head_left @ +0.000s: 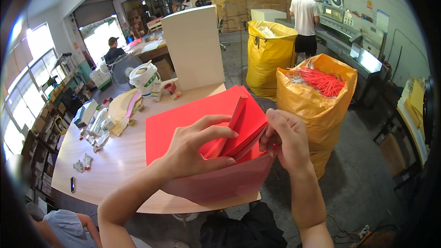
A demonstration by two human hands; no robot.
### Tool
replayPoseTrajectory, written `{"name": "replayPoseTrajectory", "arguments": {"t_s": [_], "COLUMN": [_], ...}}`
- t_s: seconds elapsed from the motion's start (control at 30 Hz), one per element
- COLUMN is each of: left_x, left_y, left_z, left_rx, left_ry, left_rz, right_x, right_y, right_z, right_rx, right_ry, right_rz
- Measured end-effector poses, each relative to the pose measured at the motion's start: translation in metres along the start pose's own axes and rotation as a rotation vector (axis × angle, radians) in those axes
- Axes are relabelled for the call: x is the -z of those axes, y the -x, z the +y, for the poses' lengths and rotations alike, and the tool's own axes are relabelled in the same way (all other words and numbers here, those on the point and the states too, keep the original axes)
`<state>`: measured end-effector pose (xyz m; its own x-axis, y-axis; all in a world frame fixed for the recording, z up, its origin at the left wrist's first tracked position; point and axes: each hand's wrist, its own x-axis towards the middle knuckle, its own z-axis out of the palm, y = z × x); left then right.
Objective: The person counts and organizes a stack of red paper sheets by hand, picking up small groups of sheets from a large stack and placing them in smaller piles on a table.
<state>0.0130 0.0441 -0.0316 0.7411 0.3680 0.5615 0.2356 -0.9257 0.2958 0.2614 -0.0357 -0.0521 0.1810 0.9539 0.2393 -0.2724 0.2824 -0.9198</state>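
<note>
A tall stack of red paper sheets (pixel 186 126) stands at the front edge of the table before me. On top of it, a small bundle of red sheets (pixel 250 131) is lifted and bent, its loose edges fanned toward the right. My left hand (pixel 193 144) lies over the stack, its curved fingers and thumb round the near part of the bundle. At the bundle's right corner, my right hand (pixel 289 140) pinches the sheet edges between thumb and fingers. How many sheets each hand holds cannot be made out.
Beyond the stack rises a tall pale block of board (pixel 193 48). A white bucket (pixel 144 78), tape rolls and a lighter (pixel 72 184) are on the table. Right stand an orange sack (pixel 312 124) of red strips and a yellow sack (pixel 264 64). Several people are nearby.
</note>
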Motion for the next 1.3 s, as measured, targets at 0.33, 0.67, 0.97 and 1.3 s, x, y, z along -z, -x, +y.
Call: {"name": "replayPoseTrajectory", "arguments": {"t_s": [0.33,0.67,0.97,1.3], "left_x": [-0.005,-0.007,-0.006,-0.006], "left_y": [-0.003,-0.002,-0.003,-0.002], "left_z": [0.003,0.001,0.0,-0.002], "left_rx": [-0.018,-0.065,-0.061,-0.043], "left_ry": [-0.09,-0.077,-0.058,-0.041], "left_rz": [0.035,0.052,0.042,0.068], "right_x": [-0.004,-0.005,-0.003,0.011], "right_y": [-0.006,-0.006,-0.003,0.019], "right_z": [0.008,-0.003,-0.005,0.021], "right_rx": [0.278,-0.001,-0.014,0.841], "right_ry": [0.429,-0.011,0.06,0.876], "right_rz": [0.017,-0.018,-0.025,0.27]}}
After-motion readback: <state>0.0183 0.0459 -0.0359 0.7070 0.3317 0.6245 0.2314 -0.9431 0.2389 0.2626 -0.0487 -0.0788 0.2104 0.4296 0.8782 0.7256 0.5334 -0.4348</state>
